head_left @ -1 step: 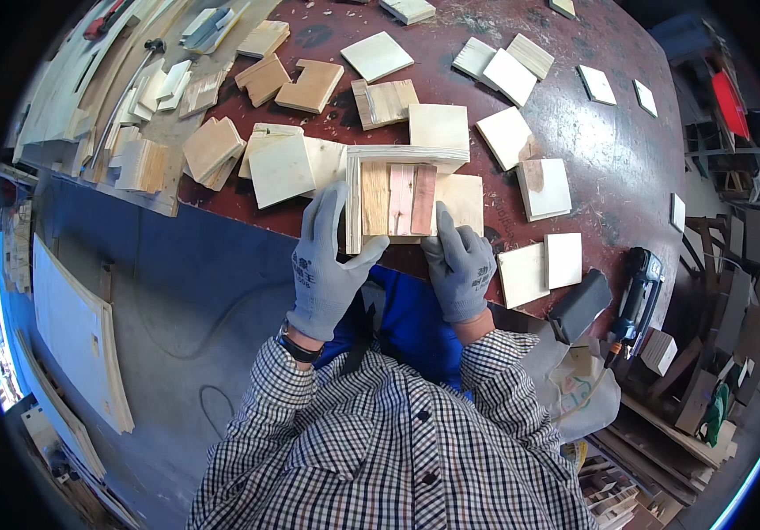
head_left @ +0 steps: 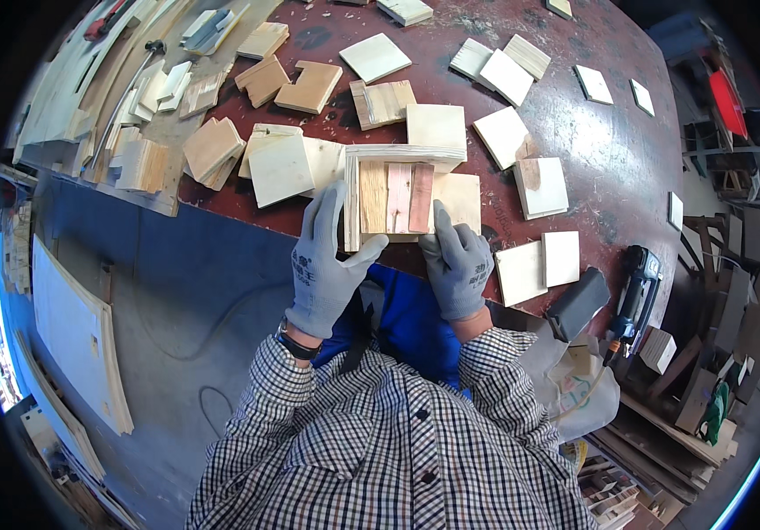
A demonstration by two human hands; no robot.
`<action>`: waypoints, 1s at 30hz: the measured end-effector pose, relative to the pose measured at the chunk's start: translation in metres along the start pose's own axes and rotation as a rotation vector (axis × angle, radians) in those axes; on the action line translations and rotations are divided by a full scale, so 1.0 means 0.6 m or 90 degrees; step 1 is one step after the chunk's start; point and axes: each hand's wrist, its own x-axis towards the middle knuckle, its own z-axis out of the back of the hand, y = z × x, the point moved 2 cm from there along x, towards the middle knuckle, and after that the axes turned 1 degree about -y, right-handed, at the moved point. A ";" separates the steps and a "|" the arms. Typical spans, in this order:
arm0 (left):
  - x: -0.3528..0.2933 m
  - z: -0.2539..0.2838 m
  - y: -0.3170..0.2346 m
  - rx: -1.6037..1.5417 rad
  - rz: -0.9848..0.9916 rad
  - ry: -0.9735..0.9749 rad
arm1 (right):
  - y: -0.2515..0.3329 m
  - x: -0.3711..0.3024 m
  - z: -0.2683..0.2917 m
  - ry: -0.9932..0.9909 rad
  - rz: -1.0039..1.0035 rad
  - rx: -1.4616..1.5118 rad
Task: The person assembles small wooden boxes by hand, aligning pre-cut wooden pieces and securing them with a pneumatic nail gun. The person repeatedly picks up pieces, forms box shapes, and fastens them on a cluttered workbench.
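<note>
An L-shaped plywood corner stands at the table's near edge. Inside its angle lie a yellowish wood strip, a pink wood strip and a reddish wood strip, side by side. My left hand, in a grey glove, is closed around the corner's left wall, fingers along its outside and thumb at the near end. My gloved right hand has its index fingertip against the right side of the reddish strip and its thumb at the near end; the other fingers are bent. A square wooden block lies beside them.
Several pale wood squares are scattered over the dark red table. Notched wood pieces and stacked blocks sit at the left. A nail gun and a dark grey block-shaped object rest by the right edge.
</note>
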 end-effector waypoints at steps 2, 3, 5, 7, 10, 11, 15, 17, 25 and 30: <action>-0.001 -0.002 0.006 -0.018 -0.014 0.004 | -0.001 -0.003 -0.003 -0.008 0.002 -0.002; 0.000 -0.002 0.008 -0.017 -0.014 0.007 | 0.000 -0.002 -0.003 -0.008 0.004 -0.008; -0.001 -0.001 0.011 -0.015 -0.012 0.016 | 0.003 -0.002 -0.003 -0.004 0.004 -0.016; -0.002 -0.001 0.009 0.006 -0.035 0.010 | 0.001 -0.005 -0.003 -0.013 0.015 -0.020; -0.003 -0.002 0.007 0.004 -0.031 0.013 | 0.001 -0.006 -0.003 -0.021 0.030 -0.034; -0.003 -0.003 0.010 0.009 -0.026 0.021 | 0.002 -0.005 -0.003 -0.015 0.028 -0.047; 0.003 -0.004 0.006 0.041 -0.050 0.015 | 0.003 -0.005 -0.003 -0.015 0.046 -0.065; 0.003 -0.008 0.010 0.033 -0.047 0.016 | 0.003 -0.005 -0.002 -0.009 0.042 -0.080; 0.001 -0.006 -0.001 0.046 -0.027 0.033 | 0.007 -0.005 0.002 -0.004 0.014 -0.050; -0.002 -0.009 -0.014 0.105 -0.065 0.028 | 0.008 -0.004 0.000 -0.008 0.010 -0.033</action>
